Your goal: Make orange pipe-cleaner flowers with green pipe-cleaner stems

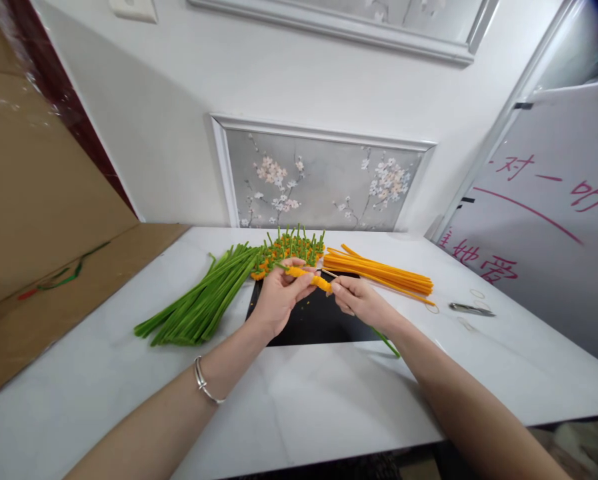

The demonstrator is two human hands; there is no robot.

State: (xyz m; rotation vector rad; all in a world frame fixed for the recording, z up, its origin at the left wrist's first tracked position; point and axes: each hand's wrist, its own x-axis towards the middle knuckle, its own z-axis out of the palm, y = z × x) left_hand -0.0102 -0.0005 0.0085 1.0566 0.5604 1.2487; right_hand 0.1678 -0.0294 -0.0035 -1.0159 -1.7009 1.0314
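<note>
Over a black mat [303, 327], my left hand [279, 297] is closed, pinching a coiled orange pipe cleaner [321, 283] with thumb and fingers. A short green tip shows at the coil's left end. My right hand [356, 300] is closed at the coil's other end, fingertips touching it. A thin, light stick-like piece [329, 273] juts leftward from the right fingers; its kind cannot be made out. Behind the hands stands a cluster of finished orange-and-green pieces [291, 248], their green stems pointing up. Part of the coil is hidden by the left fingers.
Green pipe cleaners [203, 293] lie bundled at left, orange ones [383, 270] at right. A loose green stem [387, 343] lies by the right forearm. Metal tweezers or a similar tool [471, 309] and rubber bands [477, 293] rest farther right. A cardboard sheet [49, 173] borders the left.
</note>
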